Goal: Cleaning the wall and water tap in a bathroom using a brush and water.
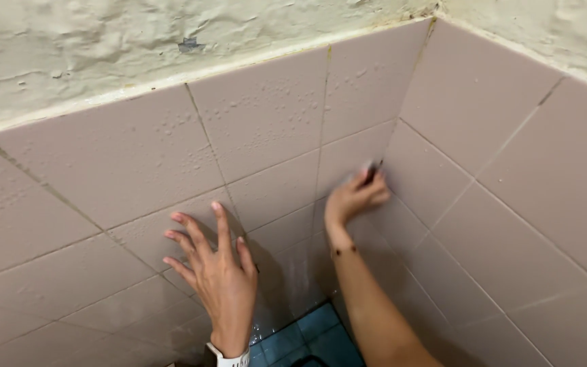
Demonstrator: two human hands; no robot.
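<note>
My left hand (217,272) lies flat against the pinkish wall tiles (117,163), fingers spread, holding nothing. Further right, my right hand (354,197) is closed around a small dark object (373,168) and presses it to the tiles close to the inside corner of the two walls. The object is blurred and mostly hidden by my fingers, so I cannot tell what it is. A white watch strap (229,358) shows on my left wrist.
Two tiled walls meet in a corner (402,115) at the upper right. Rough cream plaster (103,47) runs above the tiles. Dark blue floor tiles (307,336) show at the bottom, and the lower wall tiles look wet.
</note>
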